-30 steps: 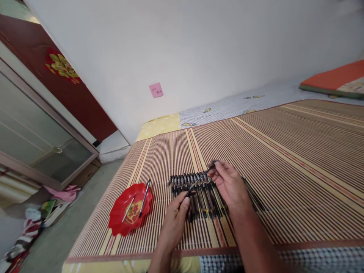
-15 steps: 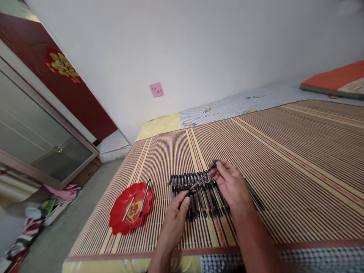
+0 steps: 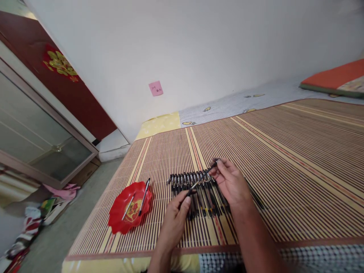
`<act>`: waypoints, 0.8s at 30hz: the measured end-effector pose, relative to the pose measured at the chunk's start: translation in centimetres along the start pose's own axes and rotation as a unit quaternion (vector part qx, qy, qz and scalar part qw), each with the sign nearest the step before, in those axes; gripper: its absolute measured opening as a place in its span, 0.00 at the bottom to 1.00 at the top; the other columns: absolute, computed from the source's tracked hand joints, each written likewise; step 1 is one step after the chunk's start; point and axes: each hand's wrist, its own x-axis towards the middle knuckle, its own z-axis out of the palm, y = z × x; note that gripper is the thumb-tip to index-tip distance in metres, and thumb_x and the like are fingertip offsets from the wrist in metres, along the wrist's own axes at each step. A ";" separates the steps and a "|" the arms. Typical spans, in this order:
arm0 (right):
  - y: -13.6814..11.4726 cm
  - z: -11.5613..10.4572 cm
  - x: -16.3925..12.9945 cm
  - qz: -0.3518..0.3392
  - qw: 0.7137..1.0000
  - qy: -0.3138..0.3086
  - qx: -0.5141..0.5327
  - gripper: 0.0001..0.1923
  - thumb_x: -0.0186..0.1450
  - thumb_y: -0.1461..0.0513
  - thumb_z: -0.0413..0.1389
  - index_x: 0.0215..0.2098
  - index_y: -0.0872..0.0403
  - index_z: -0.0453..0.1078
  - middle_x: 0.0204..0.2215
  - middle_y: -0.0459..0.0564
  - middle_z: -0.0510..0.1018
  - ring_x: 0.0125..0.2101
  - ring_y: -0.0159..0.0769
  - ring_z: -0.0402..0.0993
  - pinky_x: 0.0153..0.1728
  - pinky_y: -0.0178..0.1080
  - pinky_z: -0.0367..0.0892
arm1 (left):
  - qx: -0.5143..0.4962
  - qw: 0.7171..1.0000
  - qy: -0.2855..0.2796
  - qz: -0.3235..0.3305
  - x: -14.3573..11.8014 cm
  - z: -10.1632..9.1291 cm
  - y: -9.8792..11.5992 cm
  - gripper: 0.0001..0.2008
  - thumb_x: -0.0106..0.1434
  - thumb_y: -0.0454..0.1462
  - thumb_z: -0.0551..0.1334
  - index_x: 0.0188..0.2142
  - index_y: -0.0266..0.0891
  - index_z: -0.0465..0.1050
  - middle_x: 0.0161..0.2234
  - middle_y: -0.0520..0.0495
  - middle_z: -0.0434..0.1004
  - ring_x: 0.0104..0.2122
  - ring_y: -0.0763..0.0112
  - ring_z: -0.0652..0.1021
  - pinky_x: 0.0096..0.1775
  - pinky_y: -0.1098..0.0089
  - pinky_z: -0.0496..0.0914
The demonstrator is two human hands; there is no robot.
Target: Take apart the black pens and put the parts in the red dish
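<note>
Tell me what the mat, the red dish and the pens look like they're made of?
The mat looks like bamboo or reed: thin parallel slats, matte tan and brown, with bound edges. The dish seems glossy plastic: bright red, shiny, with a scalloped rim and a printed gold centre. The pens appear to be dark plastic barrels with slight sheen; the one held in both hands is too thin to tell more.

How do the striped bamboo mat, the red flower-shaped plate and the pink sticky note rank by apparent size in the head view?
1. Striped bamboo mat, by far the largest.
2. Red flower-shaped plate.
3. Pink sticky note, smallest, though it is farther from the camera.
</note>
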 end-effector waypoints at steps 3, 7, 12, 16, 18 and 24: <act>-0.1 0.1 -0.1 0.000 1.000 -0.003 -0.006 0.07 0.60 0.58 0.67 0.35 0.51 0.76 0.32 0.45 0.80 0.28 0.28 0.75 0.34 0.34 0.75 | -0.008 1.000 -0.002 0.000 0.0 -0.1 -0.2 0.22 0.69 0.49 0.57 0.55 0.40 0.75 0.39 0.44 0.81 0.40 0.61 0.77 0.43 0.66 0.71; -0.3 0.0 -0.1 -0.001 1.000 -0.012 -0.014 0.07 0.61 0.58 0.66 0.35 0.52 0.76 0.33 0.45 0.80 0.28 0.28 0.75 0.34 0.33 0.75 | -0.019 0.999 -0.019 0.023 0.1 -0.2 -0.1 0.20 0.71 0.46 0.56 0.56 0.42 0.74 0.46 0.46 0.80 0.45 0.63 0.77 0.47 0.67 0.69; -0.3 -0.1 -0.1 -0.007 0.999 -0.015 -0.030 0.07 0.61 0.58 0.66 0.36 0.51 0.76 0.33 0.45 0.79 0.28 0.28 0.75 0.34 0.34 0.75 | -0.011 0.998 -0.022 0.049 0.0 -0.1 0.1 0.17 0.72 0.44 0.56 0.56 0.44 0.74 0.49 0.48 0.80 0.46 0.65 0.77 0.49 0.69 0.69; -0.6 0.2 -0.2 -0.021 0.999 -0.017 -0.035 0.07 0.62 0.58 0.65 0.36 0.51 0.76 0.33 0.45 0.79 0.28 0.28 0.76 0.34 0.34 0.75 | 0.012 0.998 -0.006 0.062 0.0 -0.1 0.2 0.16 0.71 0.42 0.57 0.55 0.44 0.75 0.48 0.48 0.80 0.46 0.65 0.78 0.48 0.69 0.69; -0.9 0.4 -0.4 -0.035 0.998 -0.028 -0.040 0.07 0.62 0.58 0.65 0.37 0.51 0.76 0.33 0.45 0.80 0.28 0.28 0.76 0.34 0.34 0.75 | 0.027 0.997 0.007 0.065 0.1 -0.1 0.2 0.16 0.71 0.42 0.58 0.54 0.43 0.76 0.48 0.47 0.81 0.45 0.64 0.78 0.47 0.68 0.70; -1.3 0.3 -0.4 -0.047 0.997 -0.049 -0.043 0.06 0.64 0.58 0.63 0.39 0.49 0.76 0.34 0.46 0.80 0.29 0.28 0.76 0.35 0.34 0.76 | 0.056 0.995 0.015 0.076 -0.1 -0.1 0.6 0.15 0.71 0.40 0.57 0.53 0.43 0.76 0.48 0.46 0.81 0.45 0.64 0.79 0.47 0.68 0.71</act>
